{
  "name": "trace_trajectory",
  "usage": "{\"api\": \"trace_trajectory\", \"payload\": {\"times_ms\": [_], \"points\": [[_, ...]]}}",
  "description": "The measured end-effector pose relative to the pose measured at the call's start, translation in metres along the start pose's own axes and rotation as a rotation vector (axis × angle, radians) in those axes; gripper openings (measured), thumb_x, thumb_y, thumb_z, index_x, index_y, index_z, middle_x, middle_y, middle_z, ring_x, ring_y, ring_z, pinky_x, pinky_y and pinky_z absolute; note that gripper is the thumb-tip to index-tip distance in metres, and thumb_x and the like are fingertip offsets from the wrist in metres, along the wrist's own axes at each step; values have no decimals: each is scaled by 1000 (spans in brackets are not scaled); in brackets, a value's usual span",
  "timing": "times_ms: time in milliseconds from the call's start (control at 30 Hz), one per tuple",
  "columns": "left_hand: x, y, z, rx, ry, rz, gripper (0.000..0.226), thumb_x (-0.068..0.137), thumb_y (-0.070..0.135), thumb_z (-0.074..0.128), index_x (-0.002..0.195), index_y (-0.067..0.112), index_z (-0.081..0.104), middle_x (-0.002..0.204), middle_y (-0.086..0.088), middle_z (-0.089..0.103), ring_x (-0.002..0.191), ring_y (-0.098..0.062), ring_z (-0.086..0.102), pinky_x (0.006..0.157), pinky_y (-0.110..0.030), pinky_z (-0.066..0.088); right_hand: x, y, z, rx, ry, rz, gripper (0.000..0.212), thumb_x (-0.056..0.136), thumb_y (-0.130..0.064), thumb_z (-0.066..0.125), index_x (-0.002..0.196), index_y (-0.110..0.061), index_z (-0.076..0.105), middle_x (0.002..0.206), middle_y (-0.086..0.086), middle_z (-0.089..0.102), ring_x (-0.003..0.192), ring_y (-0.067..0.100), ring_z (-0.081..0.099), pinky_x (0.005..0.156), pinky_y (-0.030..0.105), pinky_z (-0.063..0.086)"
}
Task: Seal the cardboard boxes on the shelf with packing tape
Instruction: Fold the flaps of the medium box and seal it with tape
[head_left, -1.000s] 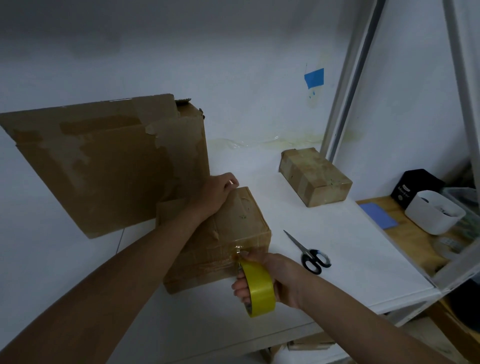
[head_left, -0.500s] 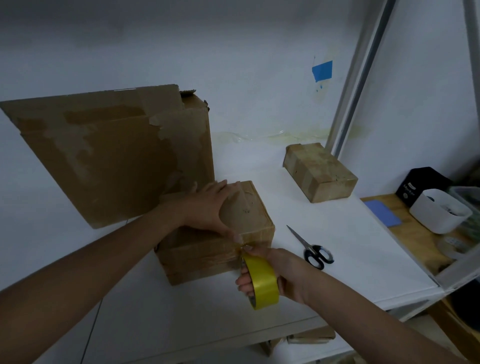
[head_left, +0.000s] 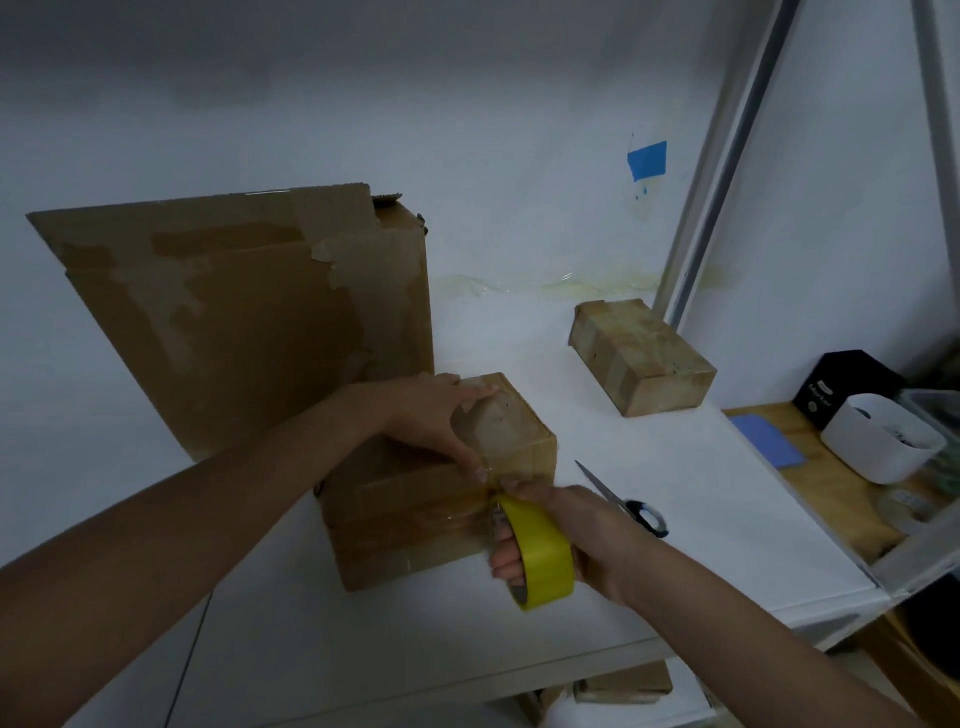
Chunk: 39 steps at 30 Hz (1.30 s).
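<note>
- Small box (head_left: 441, 483) sits near-centre on the white shelf (head_left: 701, 493), before a big box (head_left: 260, 312).
- Left hand (head_left: 431, 421) presses its top — fingers (head_left: 457, 387) straight.
- Right hand (head_left: 587, 530) grips the yellow tape roll (head_left: 540, 551) at the near-right corner, fingers (head_left: 505, 561) curled through it.
- Scissors (head_left: 623, 504) lie just right.

L hand (head_left: 436, 421) lay flat on top of the mid cardboard box (head_left: 415, 519), thumb at its front edge. R hand (head_left: 582, 525) gripped the yellow tape roll (head_left: 540, 551) at that box's front-right corner, fingers thru the core, w/ glossy clear tape across the box's top & front. Big worn box (head_left: 249, 322) stood behind-left, touching the mid one, a small taped box (head_left: 641, 356) sat well apart at back right, scissors (head_left: 628, 506) lay closed on the white shelf (head_left: 675, 597) just right of R hand, & further right on a wooden surface were a white tub (head_left: 878, 441), black box (head_left: 841, 384) & blue pad (head_left: 769, 441).
</note>
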<state>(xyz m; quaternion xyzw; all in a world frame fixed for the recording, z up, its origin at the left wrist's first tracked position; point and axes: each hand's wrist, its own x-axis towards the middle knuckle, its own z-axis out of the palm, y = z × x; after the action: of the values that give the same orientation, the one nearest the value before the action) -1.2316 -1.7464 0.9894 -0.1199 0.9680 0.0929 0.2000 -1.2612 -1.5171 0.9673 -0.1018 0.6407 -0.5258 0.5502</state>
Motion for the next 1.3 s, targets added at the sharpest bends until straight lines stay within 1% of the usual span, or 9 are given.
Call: {"api": "trace_trajectory", "payload": {"times_ms": [133, 233, 400, 567, 767, 900, 1000, 1100, 1300], "points": [[-2, -5, -16, -286, -90, 45, 97, 76, 69, 67, 155, 41, 19, 156, -2, 34, 125, -19, 42, 106, -36, 36, -18, -25, -4, -36, 43, -105, 41, 90, -40, 63, 77, -1, 67, 71, 18, 68, 56, 27, 65, 61, 34, 56], [-1, -22, -18, -445, -156, -37, 95, 58, 86, 64, 143, 51, 42, 141, 4, 50, 119, -18, 51, 100, -39, 46, -20, -42, -10, -69, 151, -275, 35, 87, -37, 68, 72, -6, 66, 60, 6, 70, 49, 16, 66, 51, 22, 54], [-16, -39, -28, -858, -144, -276, 60, 71, 65, 72, 103, 14, 77, 103, -12, 76, 99, -29, 71, 97, -40, 53, -3, -58, -7, -250, 221, -481, 55, 73, -57, 73, 98, -8, 73, 97, 12, 74, 86, 22, 71, 87, 38, 55], [-15, -62, -36, -590, 153, -112, 60, 66, 77, 68, 107, 33, 76, 103, 7, 76, 98, -16, 71, 99, -39, 52, 18, -62, 6, -386, 228, -592, 34, 82, -43, 72, 107, -20, 68, 103, 1, 73, 97, 19, 68, 96, 44, 52], [-13, -46, -25, -281, 608, -61, 26, 88, 36, 73, 107, 19, 74, 98, 3, 72, 89, -13, 67, 79, -34, 54, 44, -74, 16, -501, 282, -634, 38, 85, -51, 66, 108, -21, 65, 102, 1, 71, 96, 19, 66, 94, 47, 51], [-22, -20, -16, 40, 499, -164, 48, 86, 64, 58, 112, 24, 62, 102, 1, 66, 97, -21, 64, 75, -30, 49, 58, -78, 17, -550, 285, -670, 57, 73, -69, 61, 104, -21, 67, 99, 2, 71, 93, 21, 67, 92, 51, 51], [-28, -12, -13, -100, 321, -121, 92, 74, 73, 67, 148, 29, 34, 145, 2, 49, 130, -21, 49, 106, -37, 36, 64, -82, 20, -585, 302, -680, 48, 82, -59, 63, 103, -16, 66, 97, 6, 71, 91, 24, 66, 89, 51, 51], [-23, -16, -4, 41, 323, -155, 125, 56, 86, 68, 155, 30, 15, 159, 2, 30, 144, -22, 33, 118, -57, 15, 69, -88, 23, -617, 340, -672, 42, 88, -53, 61, 99, -12, 65, 93, 8, 70, 89, 25, 66, 86, 47, 53], [-10, -36, 12, -82, 476, -147, 112, 53, 80, 68, 144, 23, 37, 137, -1, 57, 119, -20, 57, 98, -36, 49, 71, -102, 24, -678, 339, -648, 40, 87, -55, 60, 87, -15, 65, 85, 5, 68, 84, 23, 65, 81, 40, 52]]}}
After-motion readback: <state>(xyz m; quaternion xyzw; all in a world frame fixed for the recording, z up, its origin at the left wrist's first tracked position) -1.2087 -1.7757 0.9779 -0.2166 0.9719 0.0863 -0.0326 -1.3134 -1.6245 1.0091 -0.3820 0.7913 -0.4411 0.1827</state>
